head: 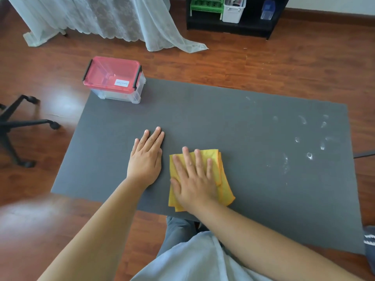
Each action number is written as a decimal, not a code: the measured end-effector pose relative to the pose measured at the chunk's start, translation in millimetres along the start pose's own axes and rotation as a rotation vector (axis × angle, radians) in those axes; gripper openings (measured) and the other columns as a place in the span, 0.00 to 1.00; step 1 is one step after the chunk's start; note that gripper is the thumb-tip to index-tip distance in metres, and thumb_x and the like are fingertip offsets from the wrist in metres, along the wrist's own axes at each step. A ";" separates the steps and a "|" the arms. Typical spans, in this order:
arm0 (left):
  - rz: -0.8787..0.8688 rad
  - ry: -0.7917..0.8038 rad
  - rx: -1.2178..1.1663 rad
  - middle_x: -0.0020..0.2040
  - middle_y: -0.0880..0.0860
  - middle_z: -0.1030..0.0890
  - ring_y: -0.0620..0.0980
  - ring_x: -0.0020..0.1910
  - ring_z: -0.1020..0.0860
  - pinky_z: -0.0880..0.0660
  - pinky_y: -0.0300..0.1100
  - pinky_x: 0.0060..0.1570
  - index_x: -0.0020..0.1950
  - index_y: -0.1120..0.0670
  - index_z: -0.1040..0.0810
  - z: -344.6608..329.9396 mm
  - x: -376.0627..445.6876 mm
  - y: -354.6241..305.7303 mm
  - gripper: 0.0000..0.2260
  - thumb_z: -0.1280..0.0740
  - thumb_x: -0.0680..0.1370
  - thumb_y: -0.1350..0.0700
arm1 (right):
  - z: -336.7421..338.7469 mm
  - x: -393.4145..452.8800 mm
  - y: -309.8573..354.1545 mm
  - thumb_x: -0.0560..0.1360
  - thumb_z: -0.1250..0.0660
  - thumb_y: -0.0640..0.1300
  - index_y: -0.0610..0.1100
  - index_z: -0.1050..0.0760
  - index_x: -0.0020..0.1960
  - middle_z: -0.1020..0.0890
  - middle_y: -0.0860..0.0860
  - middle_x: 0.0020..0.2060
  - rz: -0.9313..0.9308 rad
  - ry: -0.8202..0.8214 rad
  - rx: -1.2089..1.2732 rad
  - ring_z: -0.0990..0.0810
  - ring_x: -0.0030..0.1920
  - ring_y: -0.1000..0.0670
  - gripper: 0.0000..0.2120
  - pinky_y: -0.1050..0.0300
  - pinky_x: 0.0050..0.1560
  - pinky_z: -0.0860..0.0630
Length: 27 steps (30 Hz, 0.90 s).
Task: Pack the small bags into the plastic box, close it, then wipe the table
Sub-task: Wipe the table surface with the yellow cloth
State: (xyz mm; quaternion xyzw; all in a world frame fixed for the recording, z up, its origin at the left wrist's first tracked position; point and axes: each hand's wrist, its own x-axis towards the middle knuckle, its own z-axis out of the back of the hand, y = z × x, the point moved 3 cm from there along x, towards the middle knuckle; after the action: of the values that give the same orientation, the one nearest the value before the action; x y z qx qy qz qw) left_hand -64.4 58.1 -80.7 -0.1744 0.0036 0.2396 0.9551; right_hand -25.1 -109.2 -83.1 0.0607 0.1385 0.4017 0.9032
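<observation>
right hand (194, 179) flat, fingers spread | we see folded yellow cloth (222, 175) under it | left hand (147, 157) flat on grey table (243, 122) just beside

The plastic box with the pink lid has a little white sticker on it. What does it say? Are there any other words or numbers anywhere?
White sticker on the pink lid of the clear plastic box: handwriting, too small and blurred to read.
White bin on the black shelf: something printed shows inside, unreadable.
Yellow folded cloth, grey table: no text.
</observation>
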 end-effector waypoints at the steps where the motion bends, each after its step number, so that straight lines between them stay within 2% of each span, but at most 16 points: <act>1: 0.010 -0.004 -0.002 0.78 0.45 0.43 0.53 0.78 0.49 0.53 0.51 0.74 0.77 0.50 0.41 -0.2 -1.3 -0.1 0.22 0.47 0.83 0.56 | 0.4 8.9 6.6 0.79 0.53 0.60 0.52 0.47 0.78 0.49 0.48 0.79 0.013 0.004 0.006 0.50 0.77 0.40 0.30 0.33 0.72 0.54; 4: 0.036 -0.007 -0.007 0.78 0.46 0.43 0.53 0.77 0.48 0.53 0.51 0.74 0.77 0.51 0.41 0.3 -6.8 -0.3 0.22 0.48 0.82 0.56 | 7.5 48.4 -3.5 0.80 0.54 0.59 0.54 0.54 0.79 0.55 0.50 0.79 -0.014 0.017 0.023 0.57 0.78 0.41 0.28 0.35 0.72 0.61; 8: 0.034 0.018 0.018 0.78 0.44 0.45 0.53 0.78 0.49 0.54 0.51 0.74 0.78 0.50 0.42 2.1 -21.7 6.8 0.22 0.49 0.83 0.54 | 23.9 71.6 -61.3 0.81 0.55 0.59 0.55 0.56 0.78 0.56 0.51 0.79 -0.180 -0.006 0.014 0.58 0.78 0.42 0.28 0.36 0.73 0.58; 10: 0.054 0.024 0.023 0.78 0.44 0.45 0.52 0.78 0.50 0.55 0.50 0.74 0.78 0.49 0.42 5.5 -30.2 15.7 0.23 0.51 0.82 0.51 | 25.6 55.5 -79.4 0.80 0.56 0.59 0.55 0.55 0.78 0.55 0.51 0.79 -0.162 -0.009 -0.010 0.57 0.78 0.42 0.28 0.36 0.73 0.56; 13: 0.103 0.020 0.034 0.78 0.43 0.46 0.52 0.78 0.50 0.57 0.48 0.74 0.78 0.49 0.43 10.3 -41.6 31.1 0.23 0.52 0.82 0.49 | 20.0 17.7 -74.6 0.80 0.54 0.59 0.58 0.49 0.77 0.51 0.51 0.79 0.036 0.008 -0.060 0.52 0.78 0.41 0.26 0.34 0.73 0.50; 15: 0.113 0.023 0.042 0.78 0.43 0.47 0.52 0.78 0.51 0.57 0.48 0.73 0.78 0.48 0.44 12.5 -47.7 39.0 0.24 0.52 0.82 0.49 | 15.0 -0.2 -51.6 0.79 0.49 0.58 0.62 0.41 0.75 0.45 0.51 0.78 0.297 0.026 -0.065 0.46 0.77 0.41 0.24 0.34 0.72 0.46; 18: 0.112 0.032 0.049 0.78 0.42 0.48 0.51 0.78 0.51 0.57 0.49 0.73 0.78 0.48 0.45 15.5 -53.1 48.4 0.24 0.52 0.82 0.47 | 6.5 -3.6 -5.5 0.78 0.44 0.57 0.64 0.33 0.70 0.40 0.51 0.77 0.681 0.054 -0.084 0.42 0.76 0.42 0.20 0.35 0.73 0.46; 20: 0.121 0.030 0.055 0.78 0.43 0.47 0.51 0.78 0.51 0.56 0.50 0.73 0.78 0.48 0.45 16.7 -55.5 53.6 0.24 0.52 0.82 0.47 | 3.5 5.7 19.3 0.79 0.42 0.57 0.64 0.32 0.70 0.39 0.51 0.77 0.778 0.070 -0.107 0.41 0.76 0.43 0.20 0.36 0.73 0.47; 23: 0.158 0.015 0.058 0.78 0.43 0.47 0.51 0.78 0.51 0.57 0.49 0.73 0.78 0.48 0.45 17.6 -59.7 60.4 0.24 0.52 0.82 0.47 | 5.5 27.7 27.4 0.80 0.44 0.57 0.63 0.34 0.71 0.42 0.51 0.78 0.684 0.095 -0.079 0.45 0.77 0.43 0.20 0.38 0.74 0.51; 27: 0.185 0.009 0.067 0.78 0.42 0.49 0.52 0.78 0.52 0.59 0.48 0.72 0.78 0.48 0.46 16.2 -64.0 64.0 0.24 0.54 0.82 0.47 | 17.4 52.2 -13.5 0.80 0.48 0.59 0.65 0.42 0.74 0.48 0.53 0.79 0.338 0.079 -0.050 0.52 0.78 0.45 0.22 0.41 0.74 0.58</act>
State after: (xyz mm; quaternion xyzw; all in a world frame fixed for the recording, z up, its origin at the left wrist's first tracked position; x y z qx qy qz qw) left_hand -151.7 87.1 -80.9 -0.1425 0.0317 0.3256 0.9342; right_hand 23.1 -79.5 -80.0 0.0451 0.1516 0.5533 0.8179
